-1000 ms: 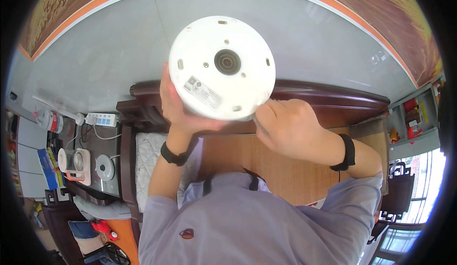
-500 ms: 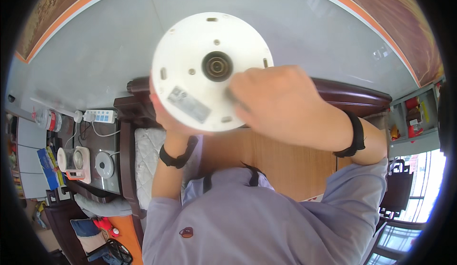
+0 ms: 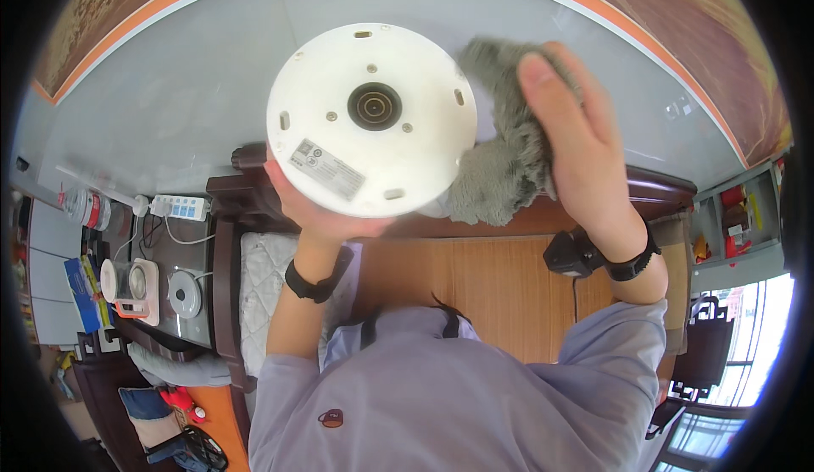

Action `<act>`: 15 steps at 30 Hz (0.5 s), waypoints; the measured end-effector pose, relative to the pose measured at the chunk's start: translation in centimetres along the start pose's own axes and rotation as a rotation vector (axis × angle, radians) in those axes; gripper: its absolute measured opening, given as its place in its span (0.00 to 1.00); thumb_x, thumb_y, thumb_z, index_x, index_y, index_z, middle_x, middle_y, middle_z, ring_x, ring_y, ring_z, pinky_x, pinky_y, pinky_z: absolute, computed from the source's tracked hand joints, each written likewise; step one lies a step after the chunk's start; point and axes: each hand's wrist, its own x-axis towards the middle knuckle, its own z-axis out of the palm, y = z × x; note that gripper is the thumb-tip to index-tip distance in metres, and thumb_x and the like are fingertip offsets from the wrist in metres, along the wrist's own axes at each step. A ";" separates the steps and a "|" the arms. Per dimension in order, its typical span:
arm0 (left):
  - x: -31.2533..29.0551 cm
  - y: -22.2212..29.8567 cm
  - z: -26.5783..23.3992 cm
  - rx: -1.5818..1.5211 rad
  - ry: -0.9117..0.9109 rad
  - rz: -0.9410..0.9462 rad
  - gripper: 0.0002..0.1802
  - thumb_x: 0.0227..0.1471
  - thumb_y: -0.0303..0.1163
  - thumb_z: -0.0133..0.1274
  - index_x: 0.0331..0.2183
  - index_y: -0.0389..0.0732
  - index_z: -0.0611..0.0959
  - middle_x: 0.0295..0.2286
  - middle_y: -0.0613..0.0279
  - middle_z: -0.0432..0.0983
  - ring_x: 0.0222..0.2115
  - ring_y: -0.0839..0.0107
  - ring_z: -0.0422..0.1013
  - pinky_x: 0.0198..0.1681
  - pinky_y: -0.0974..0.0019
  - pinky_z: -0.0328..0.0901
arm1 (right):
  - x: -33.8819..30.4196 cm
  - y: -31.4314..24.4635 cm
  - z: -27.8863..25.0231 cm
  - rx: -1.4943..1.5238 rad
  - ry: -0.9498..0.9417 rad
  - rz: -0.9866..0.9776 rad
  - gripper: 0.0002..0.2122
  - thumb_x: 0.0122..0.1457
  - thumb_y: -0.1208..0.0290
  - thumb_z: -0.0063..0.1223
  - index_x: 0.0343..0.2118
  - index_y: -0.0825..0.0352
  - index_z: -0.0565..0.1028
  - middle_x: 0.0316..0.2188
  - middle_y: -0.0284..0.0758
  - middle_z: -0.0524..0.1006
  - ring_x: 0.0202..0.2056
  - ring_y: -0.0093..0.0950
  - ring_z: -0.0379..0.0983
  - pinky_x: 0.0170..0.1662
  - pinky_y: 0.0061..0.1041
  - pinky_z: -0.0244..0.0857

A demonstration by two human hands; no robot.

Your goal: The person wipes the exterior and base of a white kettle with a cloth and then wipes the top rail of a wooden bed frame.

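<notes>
Kettle (image 3: 381, 157) was in raised left hand (image 3: 312, 211), fingers apparently round its side (mostly hidden) | right hand (image 3: 587, 146) clutched soft cloth (image 3: 509, 124) beside it | kettle looked stiff, slick; sides suited firm hold

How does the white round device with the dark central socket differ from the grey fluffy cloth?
The white round device looks smooth and hard; the grey fluffy cloth looks soft and shaggy. The device shows a flat circular face; the cloth is bunched irregularly. The left hand supports the device; the right hand grips the cloth. Each is held by one hand.
</notes>
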 end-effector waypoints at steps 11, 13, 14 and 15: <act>2.1 -0.2 0.2 -0.090 -0.153 0.190 0.70 0.14 0.50 0.71 0.54 0.32 0.50 0.49 0.46 0.59 0.47 0.59 0.64 0.49 0.59 0.63 | -1.6 2.7 1.8 -0.385 -0.045 -0.552 0.28 0.36 0.84 0.56 0.45 0.69 0.63 0.40 0.41 0.68 0.43 0.37 0.65 0.45 0.32 0.62; 1.8 -0.4 0.2 -0.096 -0.162 0.191 0.69 0.15 0.50 0.71 0.54 0.33 0.50 0.49 0.45 0.59 0.47 0.58 0.64 0.48 0.58 0.64 | -1.4 2.9 1.2 -0.507 -0.203 -0.653 0.26 0.32 0.82 0.57 0.41 0.67 0.67 0.39 0.41 0.67 0.40 0.41 0.65 0.42 0.32 0.61; 1.7 -0.4 0.1 -0.080 -0.161 0.200 0.68 0.15 0.50 0.71 0.54 0.34 0.50 0.49 0.45 0.59 0.47 0.58 0.64 0.48 0.58 0.64 | -1.9 2.4 0.9 -0.607 -0.287 -0.613 0.26 0.32 0.82 0.58 0.41 0.67 0.68 0.41 0.41 0.68 0.40 0.40 0.65 0.40 0.32 0.62; 1.5 -0.4 0.1 -0.065 -0.161 0.210 0.68 0.16 0.50 0.71 0.55 0.34 0.50 0.49 0.44 0.58 0.47 0.57 0.64 0.48 0.58 0.64 | -2.2 2.1 0.8 -0.706 -0.370 -0.572 0.26 0.31 0.82 0.59 0.41 0.66 0.69 0.42 0.40 0.69 0.39 0.39 0.66 0.39 0.31 0.63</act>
